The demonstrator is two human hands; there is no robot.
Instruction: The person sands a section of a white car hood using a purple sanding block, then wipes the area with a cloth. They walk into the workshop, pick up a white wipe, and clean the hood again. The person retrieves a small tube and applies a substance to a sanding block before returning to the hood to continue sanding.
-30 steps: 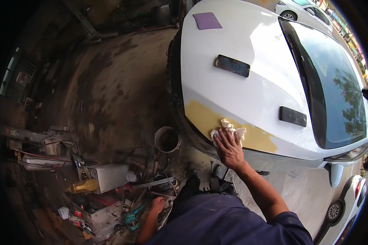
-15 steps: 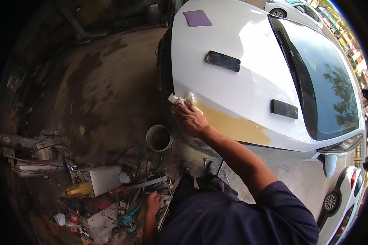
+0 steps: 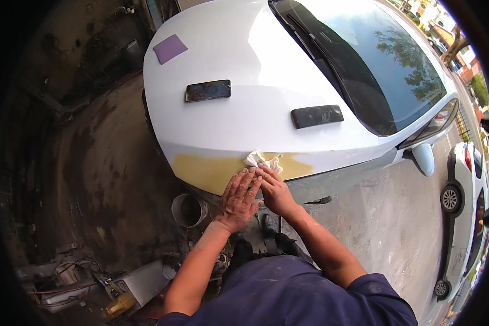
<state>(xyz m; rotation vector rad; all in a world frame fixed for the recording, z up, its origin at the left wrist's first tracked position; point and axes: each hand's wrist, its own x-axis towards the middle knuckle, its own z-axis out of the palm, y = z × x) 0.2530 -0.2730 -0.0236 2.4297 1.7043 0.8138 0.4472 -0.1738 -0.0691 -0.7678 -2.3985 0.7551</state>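
A white car hood [image 3: 206,130] carries a tan patch [image 3: 195,171] along its nearest edge. My right hand [image 3: 277,193] grips a crumpled white cloth [image 3: 258,158] on the right part of that patch. Beside it, my left hand [image 3: 236,201] lies with outstretched fingers over the patch's lower edge, its fingertips close to or touching the right hand's fingers. Farther up the hood are a purple square sheet [image 3: 170,49], a dark phone-like slab [image 3: 208,91] and a dark rectangular block [image 3: 317,116].
A bucket [image 3: 175,209] stands on the floor below the hood. Metal parts and clutter [image 3: 141,285] lie at lower left. Another white car [image 3: 462,212] is at the right. The windshield [image 3: 380,65] and side mirror [image 3: 422,158] edge the work area.
My left hand has risen from down by the clutter to the patch. My right hand has moved rightward from the hood's front corner with the cloth. The view has turned, shifting the car leftward.
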